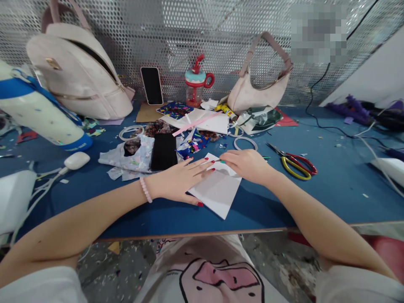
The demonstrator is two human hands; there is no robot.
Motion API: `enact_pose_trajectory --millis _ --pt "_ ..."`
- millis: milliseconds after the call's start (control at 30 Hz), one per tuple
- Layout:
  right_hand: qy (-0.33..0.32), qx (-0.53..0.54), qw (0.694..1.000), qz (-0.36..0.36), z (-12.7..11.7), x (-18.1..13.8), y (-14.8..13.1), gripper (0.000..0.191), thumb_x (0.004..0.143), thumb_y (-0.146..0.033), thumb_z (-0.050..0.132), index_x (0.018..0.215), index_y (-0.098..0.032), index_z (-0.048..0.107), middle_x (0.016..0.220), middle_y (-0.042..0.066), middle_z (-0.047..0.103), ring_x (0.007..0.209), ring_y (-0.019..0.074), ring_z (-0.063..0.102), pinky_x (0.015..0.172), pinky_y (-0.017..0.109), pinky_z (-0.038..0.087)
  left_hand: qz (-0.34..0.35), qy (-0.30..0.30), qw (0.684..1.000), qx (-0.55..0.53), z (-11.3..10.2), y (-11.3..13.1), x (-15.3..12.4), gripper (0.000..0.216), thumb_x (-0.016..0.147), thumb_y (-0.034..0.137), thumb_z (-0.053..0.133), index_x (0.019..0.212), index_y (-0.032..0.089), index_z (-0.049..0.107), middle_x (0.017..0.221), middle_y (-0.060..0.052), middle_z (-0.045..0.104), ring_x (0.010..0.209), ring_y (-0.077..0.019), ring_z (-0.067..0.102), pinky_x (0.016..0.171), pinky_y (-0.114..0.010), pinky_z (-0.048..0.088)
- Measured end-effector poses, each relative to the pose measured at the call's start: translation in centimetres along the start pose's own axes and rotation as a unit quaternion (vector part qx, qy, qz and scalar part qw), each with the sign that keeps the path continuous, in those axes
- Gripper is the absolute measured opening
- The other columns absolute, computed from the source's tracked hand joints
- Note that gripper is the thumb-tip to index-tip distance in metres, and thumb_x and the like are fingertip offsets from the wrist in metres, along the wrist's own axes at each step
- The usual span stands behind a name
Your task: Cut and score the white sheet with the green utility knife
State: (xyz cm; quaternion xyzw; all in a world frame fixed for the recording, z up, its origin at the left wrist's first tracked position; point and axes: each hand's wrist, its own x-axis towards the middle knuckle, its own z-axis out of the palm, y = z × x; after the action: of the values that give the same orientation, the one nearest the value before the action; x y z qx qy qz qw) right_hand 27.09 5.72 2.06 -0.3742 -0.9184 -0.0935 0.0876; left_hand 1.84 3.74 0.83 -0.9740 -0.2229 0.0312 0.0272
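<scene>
My left hand [181,179] lies flat with its fingers spread, the fingertips on a white sheet of paper or card [222,195]. My right hand [249,166] is closed in a pinch over the sheet's upper part. A slim tool with a green end [267,158] runs through its grip; a thin dark tip shows by the left fingertips. Its exact kind is hidden by the fingers. A smaller white piece lies on the sheet beneath the right hand. Right of that hand are scissors [293,162] with one yellow and one red handle, lying partly open.
Behind my hands lie a black flat item [164,151], patterned fabric scraps [129,153], white sheets with a pink strip [202,120] and clear rings [245,144]. A phone [152,86], a red-handled cup [194,88], bags and a large bottle [41,109] stand farther back.
</scene>
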Motion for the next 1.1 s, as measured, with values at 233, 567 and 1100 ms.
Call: enact_pose_trajectory --millis 233,567,1100 --pt "-0.009 -0.001 0.979 -0.203 -1.3 -1.1 -2.3 0.024 0.095 -0.015 0.038 0.087 -0.016 0.061 0.072 0.003 0.064 0.064 0.0134 0.054 0.059 0.028 0.028 0.043 -0.011 0.998 -0.037 0.5 -0.4 0.2 0.079 0.088 0.059 0.049 0.15 0.02 0.022 0.157 -0.013 0.016 0.144 -0.031 0.017 0.114 -0.048 0.015" --pt "-0.057 0.002 0.968 -0.243 -1.6 -3.8 -5.6 0.025 0.093 -0.008 0.039 0.078 -0.017 0.058 0.067 0.0 0.062 0.061 0.0142 0.055 0.056 0.029 0.027 0.127 0.023 0.989 -0.074 0.0 -0.5 0.5 0.055 0.092 0.043 0.05 0.144 0.028 0.039 0.152 -0.011 0.031 0.144 -0.0302 0.02 0.114 -0.052 0.017" --pt "-0.053 -0.055 0.96 -0.269 -1.9 -3.2 -5.9 0.016 0.089 -0.008 0.045 0.084 -0.016 0.057 0.069 0.002 0.064 0.061 0.0153 0.059 0.056 0.029 0.029 0.112 -0.001 0.989 -0.094 0.5 0.4 0.8 0.048 0.1 0.037 0.033 0.146 0.021 0.034 0.156 -0.009 0.023 0.145 -0.0251 0.016 0.116 -0.047 0.015"
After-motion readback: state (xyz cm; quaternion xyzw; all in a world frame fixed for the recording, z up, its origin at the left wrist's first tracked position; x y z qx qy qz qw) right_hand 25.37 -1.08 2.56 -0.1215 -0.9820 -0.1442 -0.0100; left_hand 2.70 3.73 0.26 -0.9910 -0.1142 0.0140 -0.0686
